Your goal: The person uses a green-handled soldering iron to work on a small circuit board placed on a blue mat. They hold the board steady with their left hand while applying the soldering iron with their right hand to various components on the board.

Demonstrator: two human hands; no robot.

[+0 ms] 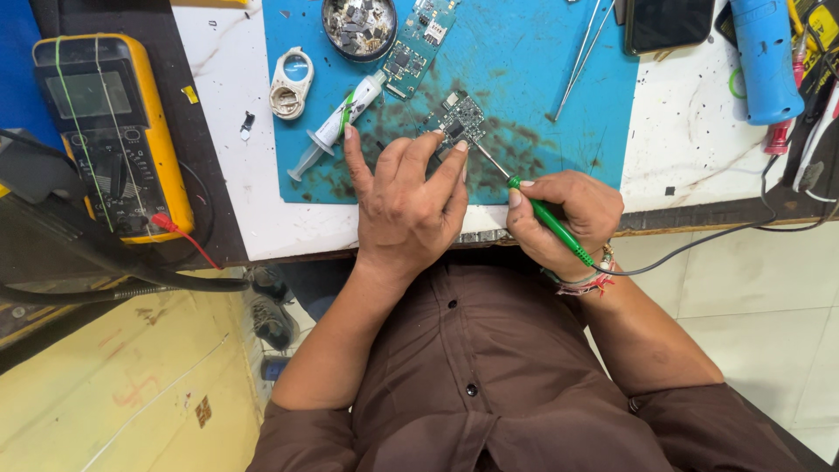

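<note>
A small circuit board (461, 118) lies on a stained blue work mat (533, 79). My left hand (406, 203) rests on the mat just in front of it, fingers spread, with fingertips touching the board's near edge. A green-handled soldering iron (551, 223) is gripped in my right hand (568, 223), and its metal tip reaches up-left to the board's right corner. A cable runs from the handle off to the right.
A syringe (336, 127), a longer green circuit board (418, 44), a round dish of small parts (358, 26), tweezers (584, 52), a phone (669, 22) and a blue tool (767, 57) lie about the mat. A yellow multimeter (114, 131) sits at left.
</note>
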